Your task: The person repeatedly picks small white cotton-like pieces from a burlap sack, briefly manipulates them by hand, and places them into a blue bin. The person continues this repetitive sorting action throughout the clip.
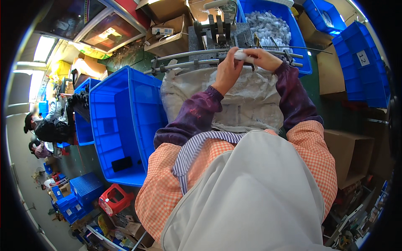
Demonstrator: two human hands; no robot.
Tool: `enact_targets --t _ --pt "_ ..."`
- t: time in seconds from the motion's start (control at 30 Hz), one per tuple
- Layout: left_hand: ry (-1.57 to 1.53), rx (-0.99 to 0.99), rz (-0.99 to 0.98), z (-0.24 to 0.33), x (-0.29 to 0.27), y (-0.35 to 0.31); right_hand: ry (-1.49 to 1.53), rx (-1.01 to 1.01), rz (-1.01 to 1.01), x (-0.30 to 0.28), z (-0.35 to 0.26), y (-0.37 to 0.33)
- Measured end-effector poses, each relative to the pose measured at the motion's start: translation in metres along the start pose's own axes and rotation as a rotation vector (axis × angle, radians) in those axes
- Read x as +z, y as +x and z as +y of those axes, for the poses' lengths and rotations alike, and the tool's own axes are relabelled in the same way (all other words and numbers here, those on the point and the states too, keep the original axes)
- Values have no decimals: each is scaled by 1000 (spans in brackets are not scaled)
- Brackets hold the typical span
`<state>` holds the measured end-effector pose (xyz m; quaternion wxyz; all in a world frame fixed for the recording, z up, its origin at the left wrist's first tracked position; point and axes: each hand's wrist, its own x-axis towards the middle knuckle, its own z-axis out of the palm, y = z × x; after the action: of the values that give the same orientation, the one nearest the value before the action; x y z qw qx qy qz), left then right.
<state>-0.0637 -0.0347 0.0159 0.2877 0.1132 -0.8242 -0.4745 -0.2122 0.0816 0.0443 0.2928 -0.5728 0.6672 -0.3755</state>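
Both my hands meet at the metal rails (188, 55) in front of a dark machine (220, 31). My left hand (226, 71) is closed, its fingers pinching a small white rounded piece (240, 55). From the other side my right hand (264, 59) grips the same piece, also with closed fingers. The piece looks smooth, but its exact kind is too small to make out, and fingers hide part of it. Just beyond my right hand, a blue bin (300, 50) holds a heap of small translucent whitish plastic parts (268, 28).
A large blue bin (109, 125) with a small black object (121, 164) inside stands at my left. Beige sheeting (251, 106) drapes below the rails. Cardboard boxes (349, 157) and stacked blue crates (362, 62) are at right; a red stool (114, 200) stands behind left. Other people sit far left.
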Motion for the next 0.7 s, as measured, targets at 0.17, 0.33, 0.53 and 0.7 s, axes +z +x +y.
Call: enact_targets --t 0.17,0.33,0.53,0.7 --pt "675 180 -342 -19 4 -37 -539 245 567 -1 49 45" --pt "941 335 -480 -61 12 -60 -888 375 681 16 71 82" --pt "646 373 -353 -54 -1 -47 -913 465 617 19 82 92" --pt "356 309 -216 -39 -3 -39 -857 368 638 18 86 92"
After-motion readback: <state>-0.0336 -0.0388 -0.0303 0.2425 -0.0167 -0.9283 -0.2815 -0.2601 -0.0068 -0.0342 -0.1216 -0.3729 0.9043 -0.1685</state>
